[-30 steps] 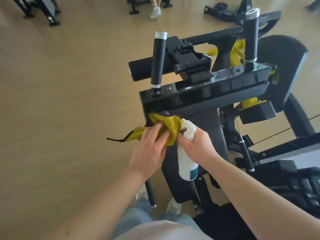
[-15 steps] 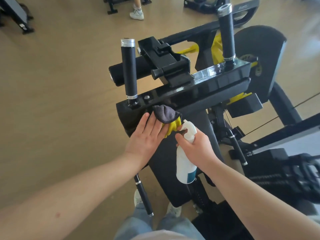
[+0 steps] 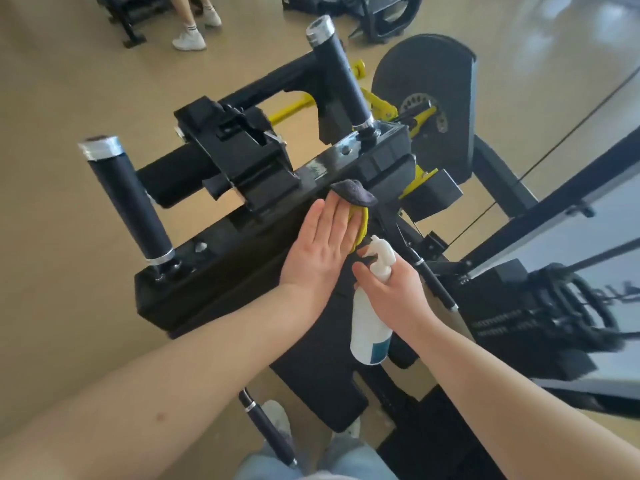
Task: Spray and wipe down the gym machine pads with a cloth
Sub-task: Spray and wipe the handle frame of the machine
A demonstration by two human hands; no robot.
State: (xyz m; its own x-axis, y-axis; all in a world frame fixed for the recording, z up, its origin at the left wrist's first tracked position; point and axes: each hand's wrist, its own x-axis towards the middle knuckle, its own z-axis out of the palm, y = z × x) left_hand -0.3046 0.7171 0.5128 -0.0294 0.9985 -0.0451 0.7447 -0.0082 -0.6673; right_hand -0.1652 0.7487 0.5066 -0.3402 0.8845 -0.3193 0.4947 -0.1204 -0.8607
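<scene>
The left hand (image 3: 320, 249) lies flat, its grip apart and fingers straight, pressing the yellow-and-grey cloth (image 3: 353, 195) against the black pad (image 3: 214, 282) near the pad's right end. Just beside it, the right hand (image 3: 394, 296) has its grip clamped round the neck of the white spray bottle (image 3: 369, 330).

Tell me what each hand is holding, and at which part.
The right hand grips the spray bottle at its neck. The left hand holds nothing; it presses the cloth against the pad.
</scene>
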